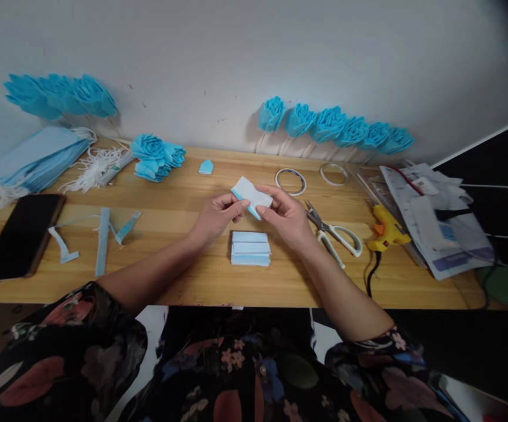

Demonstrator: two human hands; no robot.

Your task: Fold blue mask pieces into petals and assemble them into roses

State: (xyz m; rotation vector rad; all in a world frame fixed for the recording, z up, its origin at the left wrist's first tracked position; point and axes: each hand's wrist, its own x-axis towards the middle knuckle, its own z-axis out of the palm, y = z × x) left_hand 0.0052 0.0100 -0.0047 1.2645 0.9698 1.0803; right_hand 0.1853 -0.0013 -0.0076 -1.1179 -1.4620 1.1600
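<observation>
At counter centre, we hold a folded light-blue piece (252,196) between both hands, lifted just above the wood. Our left hand (217,218) pinches its 9 o'clock edge, grip closed on the piece; our right hand (285,214) clamps the 3 o'clock side, thumb on top, fingers under. Directly below, at 6 o'clock of the hands, a stack of cut blue pieces (250,248) lies on the counter (280,281).

Scissors (333,232) lie just beside the right wrist at 3 o'clock, a yellow glue gun (385,229) further out. Two tape rings (290,180) sit at 1 o'clock. Finished blue flowers (333,124) lean on the wall at 12 to 1 o'clock, more flowers (157,155) at 10 o'clock. Blue strips (102,237) and a phone (21,234) lie at 9 o'clock, well apart.

To do this fold well, we judge: keep edges lined up before pressing, hold both pinches near the corners so the layers don't slip, crease with the thumb along the whole edge. Keep the piece over the stack, clear of the scissors.
</observation>
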